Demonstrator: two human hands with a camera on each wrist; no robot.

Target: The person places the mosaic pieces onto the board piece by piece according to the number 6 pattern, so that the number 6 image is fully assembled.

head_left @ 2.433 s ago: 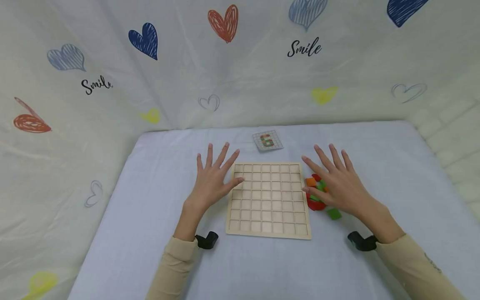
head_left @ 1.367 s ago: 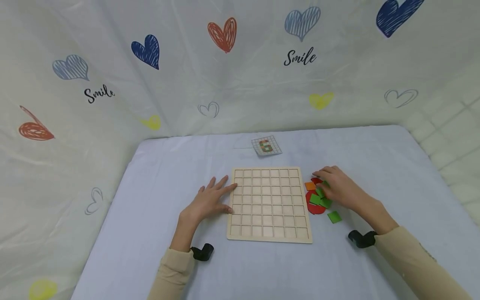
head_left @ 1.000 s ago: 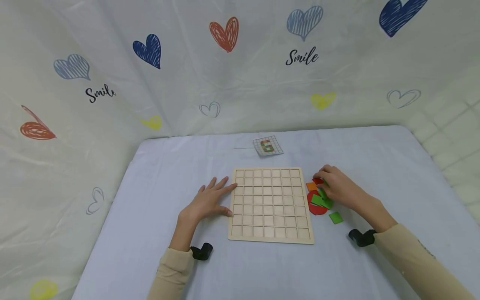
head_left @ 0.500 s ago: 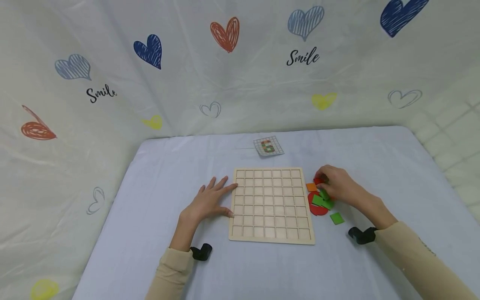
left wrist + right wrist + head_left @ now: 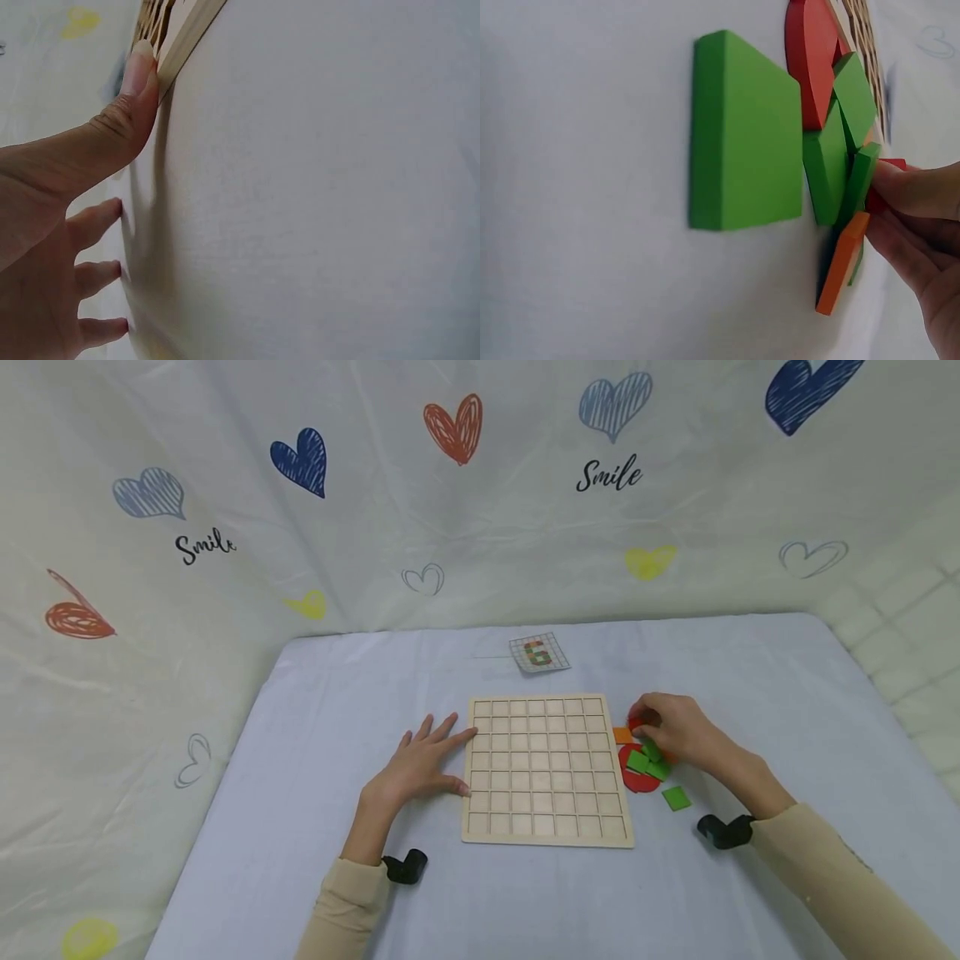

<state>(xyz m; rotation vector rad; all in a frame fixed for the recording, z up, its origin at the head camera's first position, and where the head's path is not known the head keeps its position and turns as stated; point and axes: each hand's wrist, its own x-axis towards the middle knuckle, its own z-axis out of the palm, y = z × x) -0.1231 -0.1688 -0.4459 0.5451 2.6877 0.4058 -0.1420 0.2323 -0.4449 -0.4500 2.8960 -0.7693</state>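
A square wooden grid board lies mid-table. My left hand is spread at its left side, thumb and index fingertip on the edge; in the left wrist view the thumb presses the board's side. My right hand is over a small pile of flat pieces beside the board's right edge. Its thumb and fingers pinch a red piece, mostly hidden by them. Around it lie several green tiles, an orange tile and a curved red piece.
One green square tile lies apart, nearer me. Another orange tile is against the board's right edge. Behind the board is a gridded card with a coloured figure like a 6. A printed cloth hangs behind the table.
Both hands came down from being raised and spread. The left settled at the board's edge; the right went to the pile, moved among the pieces, and its fingers closed on the red piece.
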